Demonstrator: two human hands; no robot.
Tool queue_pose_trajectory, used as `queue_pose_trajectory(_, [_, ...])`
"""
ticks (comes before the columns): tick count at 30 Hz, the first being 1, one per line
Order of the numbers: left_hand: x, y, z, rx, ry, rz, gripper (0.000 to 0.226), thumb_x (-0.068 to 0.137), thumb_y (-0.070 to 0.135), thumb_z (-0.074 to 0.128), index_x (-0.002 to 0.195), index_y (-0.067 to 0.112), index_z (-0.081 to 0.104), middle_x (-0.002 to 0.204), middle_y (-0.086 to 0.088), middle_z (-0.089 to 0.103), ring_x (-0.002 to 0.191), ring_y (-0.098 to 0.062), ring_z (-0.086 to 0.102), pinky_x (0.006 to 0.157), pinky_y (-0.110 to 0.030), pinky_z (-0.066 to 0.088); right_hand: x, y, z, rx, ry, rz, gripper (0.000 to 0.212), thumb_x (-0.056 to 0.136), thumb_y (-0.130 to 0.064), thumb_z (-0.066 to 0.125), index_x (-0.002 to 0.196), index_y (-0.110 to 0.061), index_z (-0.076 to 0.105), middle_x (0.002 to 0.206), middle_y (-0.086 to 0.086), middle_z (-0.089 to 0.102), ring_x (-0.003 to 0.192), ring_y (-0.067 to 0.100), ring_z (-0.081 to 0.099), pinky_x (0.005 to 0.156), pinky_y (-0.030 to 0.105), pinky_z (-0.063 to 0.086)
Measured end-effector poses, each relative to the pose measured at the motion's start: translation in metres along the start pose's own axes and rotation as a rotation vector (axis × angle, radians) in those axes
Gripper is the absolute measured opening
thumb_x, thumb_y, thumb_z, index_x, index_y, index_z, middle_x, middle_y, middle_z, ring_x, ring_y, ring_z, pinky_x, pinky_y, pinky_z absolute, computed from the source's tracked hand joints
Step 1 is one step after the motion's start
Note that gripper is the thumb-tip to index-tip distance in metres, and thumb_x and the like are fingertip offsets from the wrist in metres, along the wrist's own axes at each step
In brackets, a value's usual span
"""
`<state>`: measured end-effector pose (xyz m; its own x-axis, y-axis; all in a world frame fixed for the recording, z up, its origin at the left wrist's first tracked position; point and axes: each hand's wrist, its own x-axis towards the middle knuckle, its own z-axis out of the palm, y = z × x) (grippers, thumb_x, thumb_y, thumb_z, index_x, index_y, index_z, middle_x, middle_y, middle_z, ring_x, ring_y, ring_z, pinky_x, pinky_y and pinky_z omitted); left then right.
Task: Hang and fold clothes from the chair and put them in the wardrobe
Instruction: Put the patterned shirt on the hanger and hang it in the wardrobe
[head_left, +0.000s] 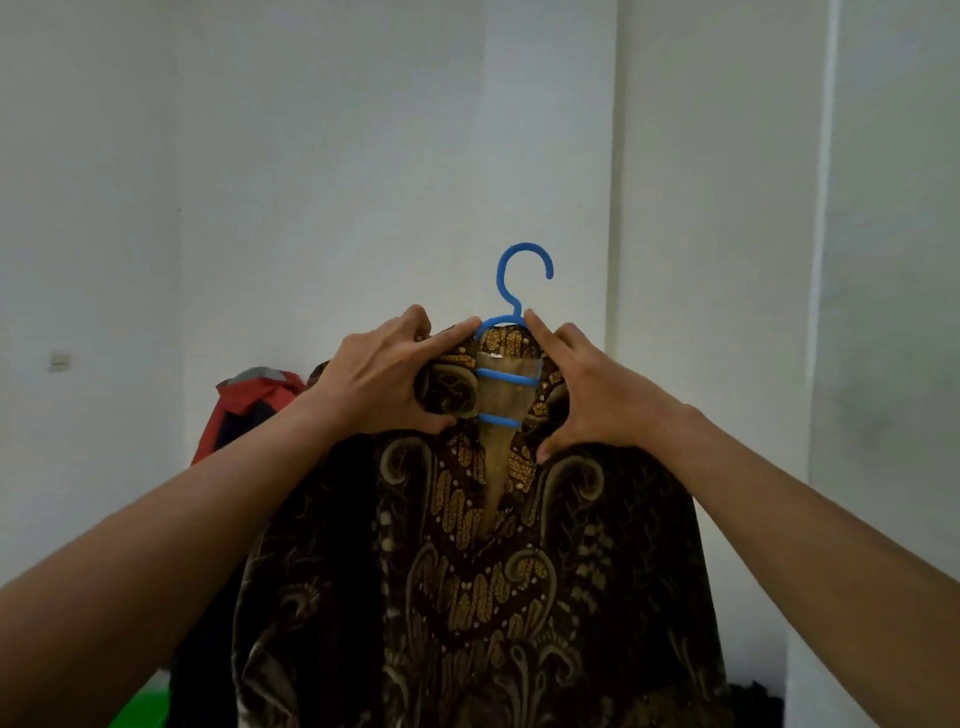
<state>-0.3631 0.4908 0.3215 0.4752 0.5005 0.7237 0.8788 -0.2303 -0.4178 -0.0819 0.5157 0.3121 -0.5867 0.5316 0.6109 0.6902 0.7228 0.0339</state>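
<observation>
A person is holding up a brown batik-patterned shirt (493, 571) on a blue plastic hanger (508, 377) in front of a white wall (311, 156).

The left hand (384, 374) is gripping the shirt's collar, its fingers curling round the fabric just beside the hanger's neck; the right hand (592, 395) is lying on the other shoulder of the shirt, its index finger stretching straight up to the base of the hook and its thumb pressing down on the cloth, though whether its other fingers are gripping cannot be told; the shirt is hanging open at the neck, two blue rungs showing in the gap; behind it, to the left, a red jacket with a grey stripe (249, 400) is peeking out; a green object (140, 701) is showing at the lower left corner.
</observation>
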Motion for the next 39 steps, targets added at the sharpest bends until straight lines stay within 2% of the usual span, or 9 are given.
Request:
queue_pose_trajectory(5, [0.004,0.029,-0.029,-0.12,0.053,0.146,0.107,0.069,0.077,0.061,0.157,0.036,0.016,0.129,-0.003,0.047,0.095,-0.019,0.058,0.067,-0.034,0.053,-0.038,-0.024,-0.04,-0.052,0.062,0.097,0.149,0.05,-0.054,0.094,0.158,-0.029,-0.005,0.125,-0.006,0.031,0.112,0.013,0.05,0.099,0.032,0.049])
queue_pose_trajectory(11, [-0.002,0.063,-0.053,-0.249,0.154,0.166,0.104,0.065,0.078,0.06,0.154,0.035,0.029,0.117,-0.003,0.051,0.069,-0.021,0.059,0.054,-0.03,0.049,-0.095,-0.053,-0.069,-0.273,0.154,0.18,0.141,0.057,-0.063,0.086,0.158,-0.028,-0.005,0.127,-0.001,0.035,0.1,0.013,0.052,0.084,0.033,0.055])
queue_pose_trajectory(15, [-0.013,0.092,-0.067,-0.337,0.18,0.185,0.105,0.063,0.082,0.057,0.154,0.036,0.029,0.116,-0.004,0.052,0.065,-0.022,0.058,0.053,-0.029,0.046,-0.142,-0.072,-0.087,-0.381,0.202,0.265,0.132,0.058,-0.071,0.08,0.159,-0.027,0.008,0.125,0.0,0.041,0.103,0.015,0.052,0.08,0.036,0.057])
queue_pose_trajectory(19, [-0.013,0.125,-0.09,-0.401,0.204,0.265,0.109,0.063,0.087,0.051,0.155,0.035,0.027,0.118,-0.005,0.051,0.066,-0.015,0.049,0.055,-0.027,0.04,-0.19,-0.094,-0.11,-0.448,0.224,0.337,0.127,0.061,-0.069,0.079,0.159,-0.027,0.011,0.122,0.0,0.041,0.1,0.013,0.051,0.078,0.032,0.056])
queue_pose_trajectory(22, [-0.007,0.157,-0.104,-0.446,0.209,0.305,0.109,0.063,0.087,0.055,0.155,0.036,0.027,0.12,-0.003,0.05,0.068,-0.016,0.05,0.057,-0.028,0.043,-0.226,-0.104,-0.131,-0.51,0.212,0.399,0.124,0.064,-0.067,0.079,0.159,-0.024,0.012,0.124,0.002,0.041,0.103,0.015,0.052,0.082,0.029,0.053])
queue_pose_trajectory(26, [0.01,0.209,-0.12,-0.504,0.223,0.35,0.109,0.063,0.085,0.057,0.155,0.037,0.025,0.119,0.001,0.05,0.071,-0.013,0.046,0.058,-0.028,0.045,-0.273,-0.107,-0.159,-0.587,0.195,0.488,0.118,0.07,-0.063,0.077,0.159,-0.02,0.014,0.126,0.004,0.043,0.112,0.021,0.051,0.095,0.04,0.051])
queue_pose_trajectory(29, [0.027,0.253,-0.133,-0.537,0.261,0.393,0.107,0.065,0.084,0.058,0.155,0.036,0.026,0.115,0.002,0.051,0.077,-0.015,0.054,0.058,-0.03,0.049,-0.31,-0.103,-0.184,-0.616,0.207,0.583,0.114,0.071,-0.061,0.076,0.159,-0.022,0.014,0.127,0.002,0.042,0.115,0.019,0.049,0.097,0.041,0.051])
queue_pose_trajectory(34, [0.063,0.335,-0.154,-0.56,0.345,0.443,0.102,0.068,0.083,0.052,0.154,0.033,0.03,0.118,0.0,0.055,0.094,-0.02,0.061,0.063,-0.033,0.053,-0.373,-0.086,-0.225,-0.626,0.296,0.736,0.108,0.074,-0.057,0.077,0.158,-0.029,0.016,0.135,-0.004,0.039,0.123,0.016,0.045,0.103,0.04,0.048])
queue_pose_trajectory(39, [0.106,0.42,-0.174,-0.554,0.417,0.485,0.098,0.07,0.082,0.052,0.151,0.028,0.038,0.126,-0.002,0.061,0.1,-0.023,0.062,0.071,-0.035,0.052,-0.435,-0.055,-0.267,-0.681,0.377,0.876,0.101,0.077,-0.054,0.075,0.158,-0.033,0.018,0.149,0.0,0.036,0.137,0.022,0.034,0.115,0.047,0.035])
